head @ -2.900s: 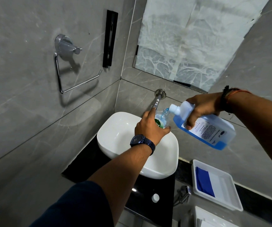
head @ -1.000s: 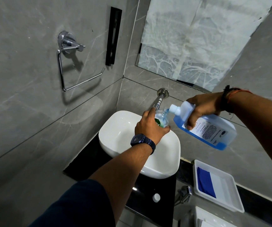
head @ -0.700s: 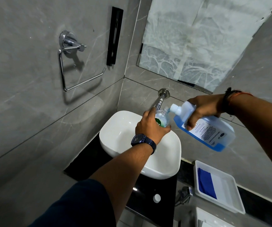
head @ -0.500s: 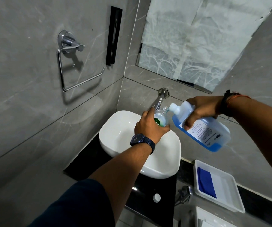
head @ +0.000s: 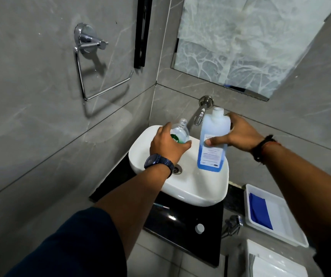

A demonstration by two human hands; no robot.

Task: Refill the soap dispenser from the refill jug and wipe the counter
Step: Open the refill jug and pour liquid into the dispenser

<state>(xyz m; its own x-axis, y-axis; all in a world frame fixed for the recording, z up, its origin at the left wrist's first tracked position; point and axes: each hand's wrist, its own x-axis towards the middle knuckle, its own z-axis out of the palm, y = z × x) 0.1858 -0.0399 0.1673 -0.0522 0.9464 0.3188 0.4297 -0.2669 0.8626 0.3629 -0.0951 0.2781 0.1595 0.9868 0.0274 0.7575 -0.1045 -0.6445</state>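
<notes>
While the uncapped soap dispenser [head: 180,132] is gripped in the curled left hand [head: 168,145] over the basin [head: 190,188], the refill jug [head: 213,140] is clasped upright by the right hand [head: 238,136] just beside it. Pouring is judged finished; recapping, then the blue cloth [head: 259,212], is called for.

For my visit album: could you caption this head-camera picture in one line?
Over the basin, the left hand holds the open dispenser and the right hand holds the jug nearly upright.
</notes>
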